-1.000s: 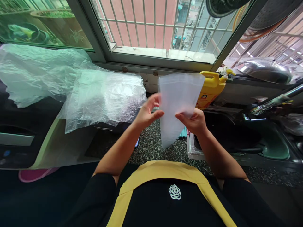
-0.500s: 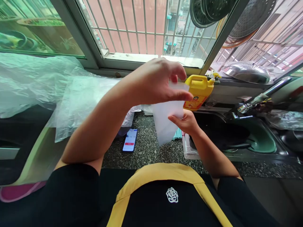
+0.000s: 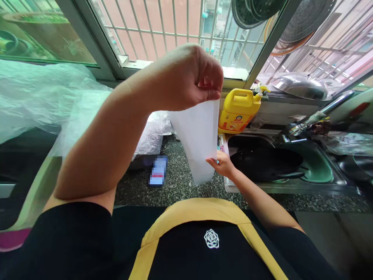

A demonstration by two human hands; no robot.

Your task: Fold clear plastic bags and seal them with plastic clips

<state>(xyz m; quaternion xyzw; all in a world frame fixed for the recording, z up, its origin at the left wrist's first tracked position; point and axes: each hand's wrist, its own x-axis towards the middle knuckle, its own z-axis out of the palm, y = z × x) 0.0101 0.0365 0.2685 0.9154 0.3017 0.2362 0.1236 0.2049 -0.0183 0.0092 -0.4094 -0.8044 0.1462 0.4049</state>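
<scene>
A clear, frosted plastic bag (image 3: 198,136) hangs upright in front of me, stretched between both hands. My left hand (image 3: 195,77) is raised high and closed in a pinch on the bag's top edge. Lower down, my right hand (image 3: 223,163) grips the bag's right side near its bottom with closed fingers. Below the bag lies the speckled stone counter (image 3: 180,190), with a phone (image 3: 159,175) on it just to the left.
A yellow jug (image 3: 237,111) stands by the window sill. To the right a sink (image 3: 320,171) holds a black pan (image 3: 268,163). Crumpled clear plastic sheeting (image 3: 43,101) covers the left side. Metal strainers (image 3: 305,19) hang at upper right.
My left hand has climbed from the bag's lower left edge to its top and lifted it. The right hand slid down the bag, which now hangs stretched out lengthwise.
</scene>
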